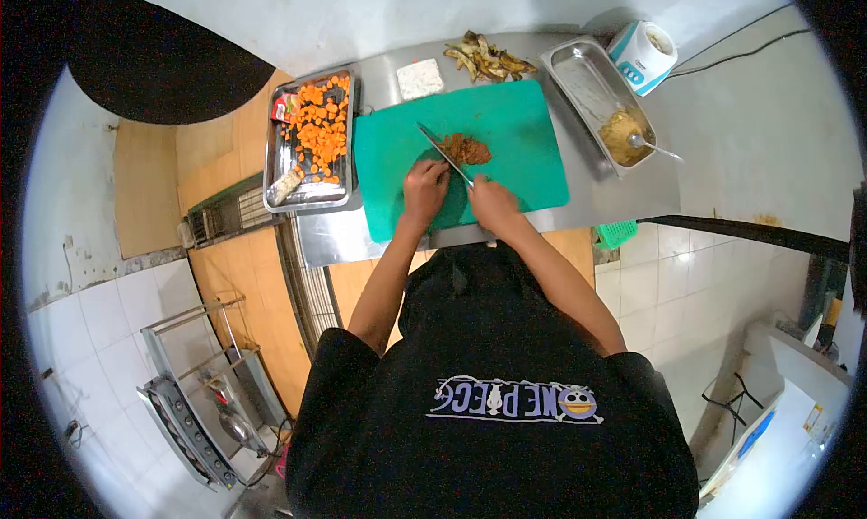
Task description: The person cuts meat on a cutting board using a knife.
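Observation:
My right hand [495, 203] is closed round the handle of a kitchen knife [433, 138]. The blade points up and left across a green cutting board [533, 171]. Just beyond the blade lies a small heap of finely chopped brown food [470, 149], partly against the knife. On the near side, my left hand [426, 189] rests on the board with its fingers curled close to the blade. Whatever those fingers press or hold is hidden beneath them.
Left of the board stands a metal tray [268, 180] with chopped carrots [321, 131] and a red packet [285, 108]. Behind are a white block [420, 79] and browned peels [488, 59]. A steel pan [578, 77] with yellowish mash [621, 135], a spoon [655, 147] and a white appliance [643, 54] stand right.

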### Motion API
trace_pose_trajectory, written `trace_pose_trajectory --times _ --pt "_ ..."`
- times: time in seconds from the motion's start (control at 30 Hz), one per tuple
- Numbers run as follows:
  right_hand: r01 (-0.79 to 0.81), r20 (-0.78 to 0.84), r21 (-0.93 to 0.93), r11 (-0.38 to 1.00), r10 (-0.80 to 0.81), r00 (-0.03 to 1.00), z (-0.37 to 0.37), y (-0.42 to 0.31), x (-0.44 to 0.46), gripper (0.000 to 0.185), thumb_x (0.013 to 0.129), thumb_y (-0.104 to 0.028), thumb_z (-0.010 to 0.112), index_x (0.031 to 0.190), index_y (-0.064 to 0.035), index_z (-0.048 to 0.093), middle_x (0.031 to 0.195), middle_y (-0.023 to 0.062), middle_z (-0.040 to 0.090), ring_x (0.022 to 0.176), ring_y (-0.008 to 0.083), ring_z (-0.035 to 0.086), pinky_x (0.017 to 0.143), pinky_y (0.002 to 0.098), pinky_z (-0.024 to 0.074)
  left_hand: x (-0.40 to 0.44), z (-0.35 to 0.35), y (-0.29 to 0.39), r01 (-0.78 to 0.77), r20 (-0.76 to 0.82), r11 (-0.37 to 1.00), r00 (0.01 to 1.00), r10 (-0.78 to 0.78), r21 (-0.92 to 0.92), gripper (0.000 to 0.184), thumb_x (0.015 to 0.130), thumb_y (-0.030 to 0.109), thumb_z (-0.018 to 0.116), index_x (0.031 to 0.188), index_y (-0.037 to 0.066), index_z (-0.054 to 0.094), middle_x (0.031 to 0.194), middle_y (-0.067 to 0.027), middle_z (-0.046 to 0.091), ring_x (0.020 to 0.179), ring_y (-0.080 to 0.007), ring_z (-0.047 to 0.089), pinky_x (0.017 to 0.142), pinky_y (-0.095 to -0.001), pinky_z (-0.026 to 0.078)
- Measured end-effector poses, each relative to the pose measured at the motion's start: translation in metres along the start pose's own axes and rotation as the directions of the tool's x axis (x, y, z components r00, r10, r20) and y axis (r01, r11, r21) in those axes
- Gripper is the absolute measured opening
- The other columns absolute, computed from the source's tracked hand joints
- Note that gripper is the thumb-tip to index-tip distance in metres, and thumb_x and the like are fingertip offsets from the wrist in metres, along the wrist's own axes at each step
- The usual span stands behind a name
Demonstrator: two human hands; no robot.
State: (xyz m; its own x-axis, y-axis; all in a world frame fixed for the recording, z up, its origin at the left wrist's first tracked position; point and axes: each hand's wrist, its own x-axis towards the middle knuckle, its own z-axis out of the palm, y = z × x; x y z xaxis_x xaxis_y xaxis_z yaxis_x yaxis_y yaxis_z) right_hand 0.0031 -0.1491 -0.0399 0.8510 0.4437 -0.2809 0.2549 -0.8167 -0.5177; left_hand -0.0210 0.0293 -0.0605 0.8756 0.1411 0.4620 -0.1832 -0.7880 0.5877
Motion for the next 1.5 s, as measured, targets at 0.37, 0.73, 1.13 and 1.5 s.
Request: trace_pose_trajectory --times 0.37,0.73,1.13,1.5 --pt "-0.033 0.068 0.294 0.955 0.013 0.998 -0.033 0.005 -0.016 0.038 0.105 -0.033 0.049 0.099 0.0036 0.055 0.088 0.0306 0.064 0.088 0.0513 0.061 0.076 0.0587 0.0446 -0.001 -0.002 0.009 0.073 -0.030 0.996 0.997 -0.072 0.044 0.012 0.078 0.006 0.079 0.089 0.007 0.077 0.090 -0.0108 0.072 0.083 -0.0320 0.067 0.075 -0.0432 0.055" --pt "-0.012 0.094 0.165 0.986 -0.004 0.996 -0.008 0.005 -0.023 0.034 0.104 -0.033 0.050 0.107 0.0009 0.057 0.089 0.0318 0.067 0.085 0.0539 0.065 0.075 0.0621 0.0513 -0.003 -0.009 0.007 0.117 0.042 0.993 0.992 -0.118 0.003 0.014 0.077 0.001 0.075 0.091 0.004 0.075 0.088 -0.0154 0.071 0.084 -0.0358 0.067 0.075 -0.0450 0.054" --pt "-0.015 0.141 0.087 0.996 0.002 0.990 -0.005 0.011 0.023 0.035 0.103 -0.031 0.053 0.106 0.0032 0.057 0.093 0.0305 0.069 0.089 0.0507 0.066 0.077 0.0576 0.0518 -0.007 0.007 -0.008 0.046 -0.008 0.999 0.999 -0.046 -0.024 0.015 0.077 0.003 0.078 0.091 0.008 0.074 0.088 -0.0123 0.071 0.085 -0.0345 0.068 0.075 -0.0442 0.055" --pt "0.056 -0.051 0.211 0.976 -0.046 0.998 -0.022 0.024 -0.035 0.032 0.103 -0.031 0.052 0.110 0.0004 0.051 0.082 0.0308 0.066 0.078 0.0526 0.063 0.072 0.0629 0.0485 -0.001 -0.002 0.011 0.085 -0.011 0.992 0.996 -0.086 -0.090 0.016 0.080 0.003 0.077 0.096 0.004 0.074 0.097 -0.0131 0.074 0.094 -0.0347 0.069 0.083 -0.0436 0.055"
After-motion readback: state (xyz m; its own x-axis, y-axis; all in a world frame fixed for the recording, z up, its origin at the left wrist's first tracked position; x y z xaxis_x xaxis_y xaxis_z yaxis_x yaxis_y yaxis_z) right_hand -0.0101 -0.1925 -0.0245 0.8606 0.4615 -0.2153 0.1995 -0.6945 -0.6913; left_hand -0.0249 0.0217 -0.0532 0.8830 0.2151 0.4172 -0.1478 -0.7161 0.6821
